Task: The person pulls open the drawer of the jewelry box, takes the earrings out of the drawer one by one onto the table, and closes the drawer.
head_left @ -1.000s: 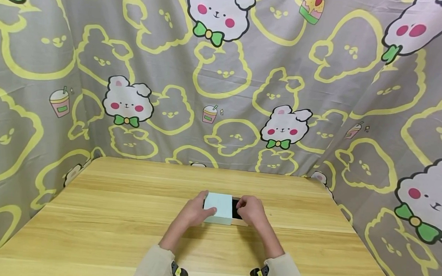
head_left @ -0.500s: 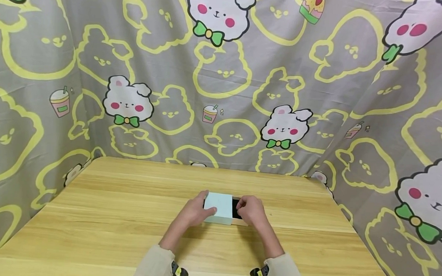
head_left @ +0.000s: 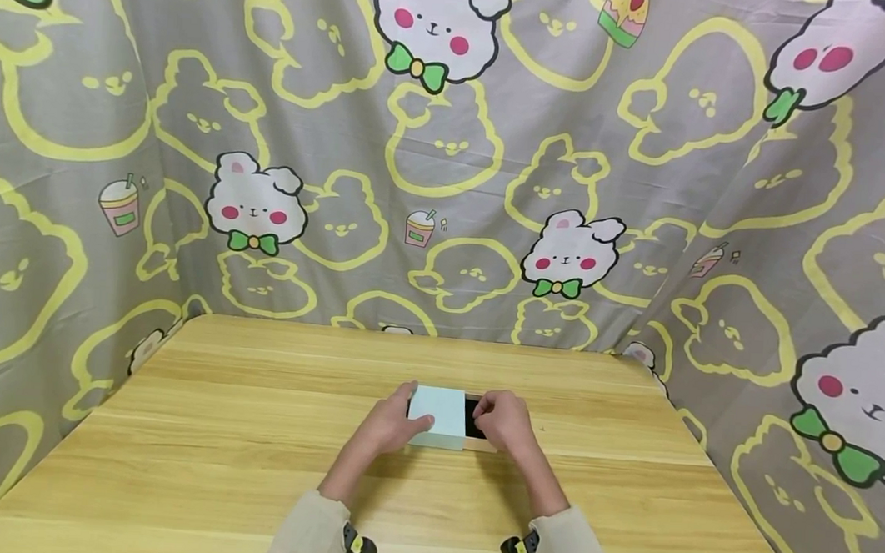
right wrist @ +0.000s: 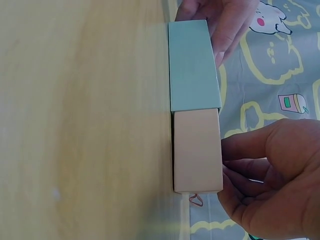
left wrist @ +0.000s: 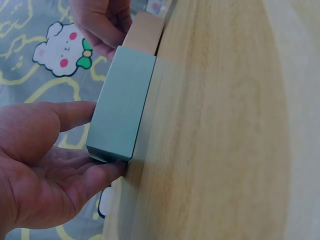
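On the table lies a small slide-out gift box with a pale green sleeve [head_left: 437,411]. Its peach drawer [right wrist: 197,150] sticks out to the right, showing a black inside [head_left: 471,423]. My left hand [head_left: 388,422] grips the sleeve's left end, thumb over the top and fingers round the end. Over the exposed drawer is my right hand [head_left: 504,420], its fingers bent and the tips at the black inside. Whether they pinch anything is hidden. A small ribbon loop [right wrist: 196,201] hangs from the drawer's outer end in the right wrist view.
The wooden table [head_left: 252,467] runs back to a grey curtain [head_left: 329,154] with yellow and rabbit prints, which encloses it at the back and both sides. Black wrist cameras sit at both cuffs.
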`<action>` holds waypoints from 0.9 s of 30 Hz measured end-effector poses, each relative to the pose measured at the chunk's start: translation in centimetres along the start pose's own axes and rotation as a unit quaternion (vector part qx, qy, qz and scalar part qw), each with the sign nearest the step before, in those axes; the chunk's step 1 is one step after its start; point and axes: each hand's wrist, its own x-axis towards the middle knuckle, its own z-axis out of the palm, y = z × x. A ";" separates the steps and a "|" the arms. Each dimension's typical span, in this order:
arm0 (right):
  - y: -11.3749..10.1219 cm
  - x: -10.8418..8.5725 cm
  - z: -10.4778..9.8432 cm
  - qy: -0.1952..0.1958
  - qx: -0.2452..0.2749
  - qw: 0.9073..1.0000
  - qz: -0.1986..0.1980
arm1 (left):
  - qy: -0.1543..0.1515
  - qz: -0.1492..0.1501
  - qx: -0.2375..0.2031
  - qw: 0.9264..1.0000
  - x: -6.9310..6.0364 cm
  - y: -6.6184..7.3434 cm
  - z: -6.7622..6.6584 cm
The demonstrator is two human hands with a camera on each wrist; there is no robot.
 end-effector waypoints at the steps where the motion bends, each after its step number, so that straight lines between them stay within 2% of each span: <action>1: 0.0 0.0 0.0 0.001 0.002 1.000 0.001 | 0.000 0.000 0.000 1.000 0.0 0.0 0.0; 15: -0.2 0.2 -0.5 0.020 0.032 0.999 0.005 | 0.001 -0.002 0.001 1.000 0.1 0.0 0.0; 27: 0.1 0.7 -1.6 0.061 0.042 0.997 0.022 | 0.003 0.002 0.001 1.000 0.0 0.0 0.1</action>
